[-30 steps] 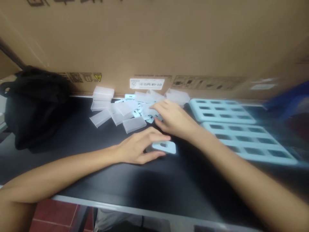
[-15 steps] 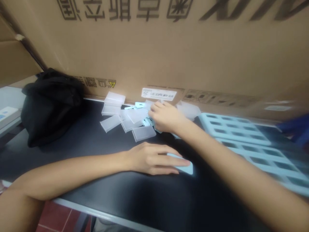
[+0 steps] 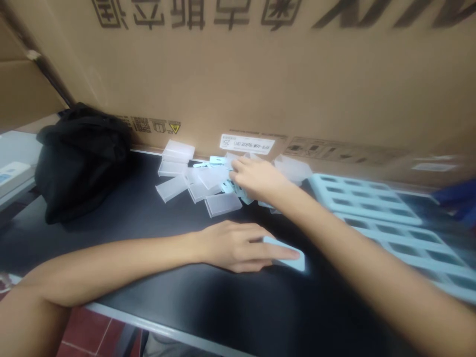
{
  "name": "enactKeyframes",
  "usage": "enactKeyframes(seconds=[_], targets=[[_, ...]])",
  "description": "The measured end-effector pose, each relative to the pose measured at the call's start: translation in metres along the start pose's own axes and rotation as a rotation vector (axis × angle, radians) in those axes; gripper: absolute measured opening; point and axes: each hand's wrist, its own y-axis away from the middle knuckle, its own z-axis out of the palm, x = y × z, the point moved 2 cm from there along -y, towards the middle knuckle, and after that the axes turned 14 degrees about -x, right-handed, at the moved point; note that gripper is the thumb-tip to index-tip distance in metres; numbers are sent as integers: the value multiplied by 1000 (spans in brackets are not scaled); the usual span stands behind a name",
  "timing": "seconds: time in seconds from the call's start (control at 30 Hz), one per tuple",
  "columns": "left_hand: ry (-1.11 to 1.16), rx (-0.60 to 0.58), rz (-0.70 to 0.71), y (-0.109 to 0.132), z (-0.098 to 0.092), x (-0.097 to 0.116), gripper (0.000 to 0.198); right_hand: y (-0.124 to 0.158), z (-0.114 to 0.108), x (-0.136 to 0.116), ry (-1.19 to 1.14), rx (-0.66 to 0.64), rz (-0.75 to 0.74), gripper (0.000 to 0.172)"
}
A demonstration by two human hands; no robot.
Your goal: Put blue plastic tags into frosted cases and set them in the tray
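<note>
Blue piece (image 3: 296, 263) in the left hand (image 3: 238, 248), over a black table (image 3: 159, 282).

Fingers close on it, one straight along its top. From the piece, the right hand (image 3: 256, 178) is at 11 o'clock, among clear cases (image 3: 223, 204) and blue parts (image 3: 227, 187); whether it grips anything cannot be told. Blue trays (image 3: 375, 216) lie at 2 to 3 o'clock, a black bag (image 3: 82, 163) at 10.
</note>
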Motion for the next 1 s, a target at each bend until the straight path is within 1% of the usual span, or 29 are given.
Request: enactKeyframes(seconds=[0.07, 0.17, 0.33, 0.47, 0.53, 0.67, 0.87, 0.93, 1.0], targets=[[0, -12, 1, 0, 1, 0, 45, 2, -1, 4, 7, -18, -7, 31], [0, -6, -9, 0, 1, 0, 43, 3, 2, 7, 48, -4, -31, 27], [-2, -61, -42, -1, 0, 2, 36, -3, 12, 9, 95, 62, -60, 22], [-10, -61, -59, -1, -1, 2, 39, -7, 15, 11, 113, 131, -136, 22], [-18, -82, -73, -1, -1, 1, 42, -6, 15, 13, 101, 167, -159, 22], [-23, -125, -93, -1, 0, 0, 46, -4, 16, 16, 71, 206, -124, 24], [-27, -83, -94, -1, -2, 1, 43, -9, 22, 8, 96, 161, -78, 23], [-27, -69, -90, -1, -2, 1, 43, -11, 23, 6, 79, 168, -78, 24], [-27, -54, -88, -1, -2, 1, 43, -12, 22, 6, 37, 202, -84, 25]])
